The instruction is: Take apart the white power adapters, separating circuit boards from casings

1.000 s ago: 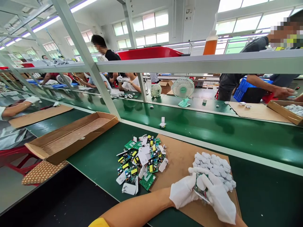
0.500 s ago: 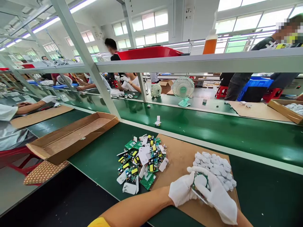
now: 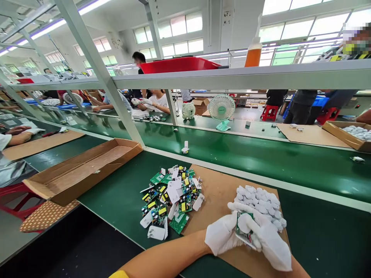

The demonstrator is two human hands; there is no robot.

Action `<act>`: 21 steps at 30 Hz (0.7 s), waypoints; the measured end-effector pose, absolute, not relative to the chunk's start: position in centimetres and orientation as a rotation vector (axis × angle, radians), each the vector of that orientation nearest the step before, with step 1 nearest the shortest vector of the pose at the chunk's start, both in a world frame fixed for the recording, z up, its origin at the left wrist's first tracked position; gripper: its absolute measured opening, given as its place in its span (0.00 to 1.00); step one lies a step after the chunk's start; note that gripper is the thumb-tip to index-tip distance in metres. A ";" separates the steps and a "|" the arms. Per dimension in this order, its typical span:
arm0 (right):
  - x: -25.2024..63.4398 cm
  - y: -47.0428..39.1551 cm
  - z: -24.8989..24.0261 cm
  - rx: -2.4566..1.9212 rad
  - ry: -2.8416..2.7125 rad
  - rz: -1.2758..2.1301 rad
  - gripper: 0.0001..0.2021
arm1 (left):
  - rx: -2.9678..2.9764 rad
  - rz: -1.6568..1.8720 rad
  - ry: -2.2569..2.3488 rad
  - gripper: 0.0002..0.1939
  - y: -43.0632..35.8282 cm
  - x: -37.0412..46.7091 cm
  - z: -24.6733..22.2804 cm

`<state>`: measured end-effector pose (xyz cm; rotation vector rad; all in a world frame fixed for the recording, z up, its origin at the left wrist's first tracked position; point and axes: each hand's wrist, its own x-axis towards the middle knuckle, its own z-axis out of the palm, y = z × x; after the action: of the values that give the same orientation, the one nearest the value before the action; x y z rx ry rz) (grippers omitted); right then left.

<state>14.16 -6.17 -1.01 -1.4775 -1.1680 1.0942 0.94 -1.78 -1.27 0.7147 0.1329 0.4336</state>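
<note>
Both my hands wear white gloves and meet over the cardboard sheet (image 3: pixel 203 216). My left hand (image 3: pixel 222 234) is closed on the left side of a green circuit board (image 3: pixel 240 220) with a white plate at its lower edge. On the board's face lies a round white pad (image 3: pixel 245 222). My right hand (image 3: pixel 269 235) wraps the board from the right, its thumb against the pad; the fingers behind are partly hidden. Just beyond it is a pile of similar white pads (image 3: pixel 257 199). To the left sits a heap of circuit boards with white plug plates (image 3: pixel 174 191).
A long cardboard tray (image 3: pixel 87 166) stands at left, near a co-worker's gloved hand (image 3: pixel 33 129). Past a pale rail runs the green belt (image 3: pixel 246 160), carrying a white-plated board (image 3: pixel 185 147) and another piece (image 3: pixel 357 159). A shelf (image 3: pixel 232 77) crosses above; a small fan (image 3: pixel 222 108) stands behind.
The view has shifted slightly. The pieces on the belt have moved left, one coming into view at the right. My hands keep hold of the board, and the right thumb has shifted a little on the pad.
</note>
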 end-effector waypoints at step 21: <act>13.8 -5.7 -2.0 -1.434 -1.273 0.941 0.14 | 0.642 0.500 0.308 0.29 -2.0 0.9 -1.7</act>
<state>13.77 -5.68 -2.04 -1.4344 -1.2732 0.9413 0.90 -1.95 -1.69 0.6424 0.3077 0.4999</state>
